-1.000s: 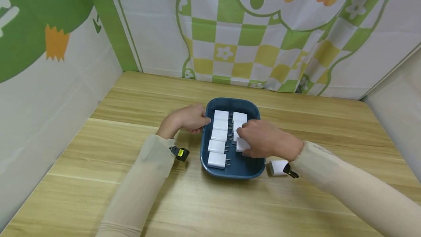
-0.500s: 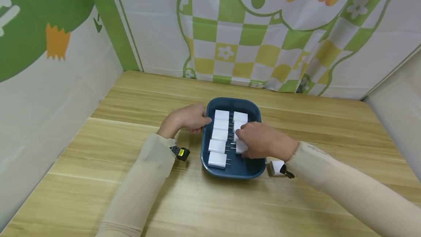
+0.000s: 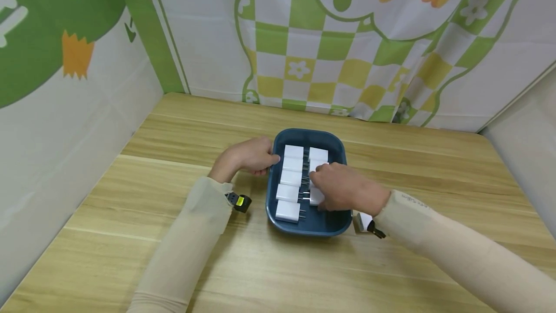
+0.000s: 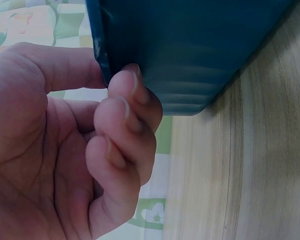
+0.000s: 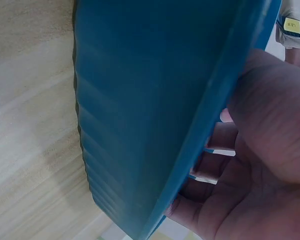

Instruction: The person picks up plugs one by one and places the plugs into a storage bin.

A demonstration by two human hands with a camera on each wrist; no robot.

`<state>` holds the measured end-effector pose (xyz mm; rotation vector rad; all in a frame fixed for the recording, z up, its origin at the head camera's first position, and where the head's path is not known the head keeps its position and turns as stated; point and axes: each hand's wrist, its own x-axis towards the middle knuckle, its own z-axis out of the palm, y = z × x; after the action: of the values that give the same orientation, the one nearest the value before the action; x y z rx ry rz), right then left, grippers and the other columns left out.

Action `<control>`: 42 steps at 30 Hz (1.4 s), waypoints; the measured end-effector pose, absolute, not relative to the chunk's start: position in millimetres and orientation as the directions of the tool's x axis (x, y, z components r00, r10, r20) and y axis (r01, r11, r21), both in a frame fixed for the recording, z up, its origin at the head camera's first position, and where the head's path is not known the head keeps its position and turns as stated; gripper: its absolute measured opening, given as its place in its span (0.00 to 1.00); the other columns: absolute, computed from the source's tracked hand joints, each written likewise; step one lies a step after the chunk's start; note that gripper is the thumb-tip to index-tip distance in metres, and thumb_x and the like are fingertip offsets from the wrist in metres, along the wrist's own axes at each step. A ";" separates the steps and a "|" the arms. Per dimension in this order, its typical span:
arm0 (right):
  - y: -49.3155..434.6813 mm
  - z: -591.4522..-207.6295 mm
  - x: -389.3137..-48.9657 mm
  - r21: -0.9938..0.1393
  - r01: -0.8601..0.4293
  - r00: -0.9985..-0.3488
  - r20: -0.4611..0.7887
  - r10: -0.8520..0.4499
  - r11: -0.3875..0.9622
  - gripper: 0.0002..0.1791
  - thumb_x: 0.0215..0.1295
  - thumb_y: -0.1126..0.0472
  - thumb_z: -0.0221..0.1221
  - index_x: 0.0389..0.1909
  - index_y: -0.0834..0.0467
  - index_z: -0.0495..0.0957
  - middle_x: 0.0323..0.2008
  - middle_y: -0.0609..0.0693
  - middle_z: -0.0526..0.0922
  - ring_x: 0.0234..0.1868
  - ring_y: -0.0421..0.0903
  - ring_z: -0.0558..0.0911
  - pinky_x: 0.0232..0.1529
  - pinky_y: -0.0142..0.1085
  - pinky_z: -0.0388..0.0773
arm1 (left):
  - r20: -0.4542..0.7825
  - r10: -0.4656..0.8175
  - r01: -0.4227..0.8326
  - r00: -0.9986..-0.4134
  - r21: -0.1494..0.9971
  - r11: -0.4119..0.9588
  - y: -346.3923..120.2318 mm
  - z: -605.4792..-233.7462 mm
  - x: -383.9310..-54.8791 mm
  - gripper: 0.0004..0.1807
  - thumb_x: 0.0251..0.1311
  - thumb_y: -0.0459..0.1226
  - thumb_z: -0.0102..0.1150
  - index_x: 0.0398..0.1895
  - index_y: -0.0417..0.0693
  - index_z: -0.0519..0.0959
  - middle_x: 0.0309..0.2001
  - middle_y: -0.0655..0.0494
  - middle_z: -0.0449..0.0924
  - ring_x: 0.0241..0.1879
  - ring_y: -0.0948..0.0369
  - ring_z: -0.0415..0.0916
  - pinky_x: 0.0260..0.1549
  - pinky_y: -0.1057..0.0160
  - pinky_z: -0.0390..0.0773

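A dark blue tray (image 3: 319, 223) holds white plug-in chargers in two columns. In the left column, several chargers (image 3: 288, 192) lie with their metal prongs pointing right. My left hand (image 3: 253, 155) pinches the tray's left rim between thumb and curled fingers; the left wrist view shows the fingers (image 4: 122, 130) against the outer wall. Reaching over the right rim, my right hand (image 3: 345, 186) holds a white charger (image 3: 315, 197) at the near end of the right column, prongs pointing left. That charger is partly hidden by the hand. In the right wrist view, the tray wall hides the fingertips.
Outside the tray's near right corner, another white charger (image 3: 363, 221) lies on the wooden table (image 3: 278, 274), partly covered by the black wrist strap (image 3: 376, 229). A patterned curtain (image 3: 334, 62) hangs along the back edge, with a printed sheet (image 3: 100, 110) at left.
My right hand has shifted slightly left and nearer with the charger, which now sits lower in the right column. The left hand keeps its grip on the rim.
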<state>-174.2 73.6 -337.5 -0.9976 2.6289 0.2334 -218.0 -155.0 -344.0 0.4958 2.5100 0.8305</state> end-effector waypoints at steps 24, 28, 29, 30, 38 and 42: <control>75.7 -344.0 -173.1 -0.014 -0.659 -0.715 -0.299 -0.632 0.752 0.32 0.53 0.53 0.78 0.54 0.64 0.79 0.46 0.59 0.82 0.38 0.49 0.83 0.38 0.40 0.84 | -0.311 0.450 0.171 -0.837 0.632 0.756 -154.2 -343.8 -218.2 0.23 0.76 0.38 0.49 0.20 0.40 0.79 0.18 0.51 0.78 0.16 0.61 0.72 0.19 0.67 0.72; 75.3 -343.8 -172.9 -0.026 -0.653 -0.718 -0.299 -0.629 0.757 0.33 0.52 0.53 0.79 0.55 0.64 0.79 0.46 0.59 0.83 0.37 0.49 0.84 0.37 0.39 0.84 | -0.312 0.450 0.169 -0.837 0.635 0.753 -154.4 -344.1 -218.1 0.23 0.76 0.37 0.49 0.20 0.39 0.79 0.18 0.51 0.78 0.16 0.61 0.72 0.19 0.67 0.72; 75.3 -343.8 -172.9 -0.027 -0.652 -0.718 -0.299 -0.629 0.757 0.34 0.51 0.53 0.79 0.55 0.64 0.79 0.46 0.59 0.83 0.37 0.49 0.84 0.37 0.39 0.84 | -0.312 0.450 0.168 -0.837 0.636 0.753 -154.5 -344.2 -218.1 0.23 0.76 0.38 0.49 0.20 0.39 0.79 0.18 0.51 0.78 0.16 0.61 0.72 0.20 0.67 0.72; 75.5 -343.8 -172.8 -0.029 -0.653 -0.718 -0.297 -0.630 0.757 0.34 0.51 0.52 0.79 0.55 0.64 0.79 0.46 0.59 0.83 0.36 0.49 0.84 0.37 0.39 0.84 | -0.312 0.450 0.167 -0.837 0.637 0.752 -154.6 -344.3 -218.1 0.23 0.75 0.38 0.49 0.20 0.39 0.79 0.18 0.51 0.78 0.16 0.61 0.72 0.20 0.67 0.72; 80.9 -344.0 -172.2 -0.015 -0.669 -0.714 -0.263 -0.648 0.743 0.33 0.52 0.48 0.78 0.52 0.64 0.80 0.40 0.55 0.82 0.34 0.46 0.81 0.36 0.40 0.81 | -0.311 0.453 0.177 -0.836 0.629 0.757 -154.6 -344.0 -218.3 0.24 0.75 0.38 0.49 0.18 0.41 0.79 0.17 0.52 0.78 0.16 0.61 0.72 0.20 0.66 0.72; 85.6 -340.5 -170.3 0.000 -0.686 -0.713 -0.197 -0.672 0.728 0.28 0.53 0.46 0.77 0.44 0.62 0.81 0.32 0.50 0.79 0.29 0.45 0.77 0.31 0.40 0.78 | -0.311 0.449 0.176 -0.838 0.624 0.761 -154.8 -343.9 -218.1 0.23 0.75 0.38 0.49 0.18 0.42 0.79 0.17 0.52 0.77 0.16 0.61 0.73 0.21 0.66 0.72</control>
<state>-170.3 85.6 -340.5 -1.0906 2.7469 0.1091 -218.1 -154.8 -343.9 0.4726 2.5080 0.8263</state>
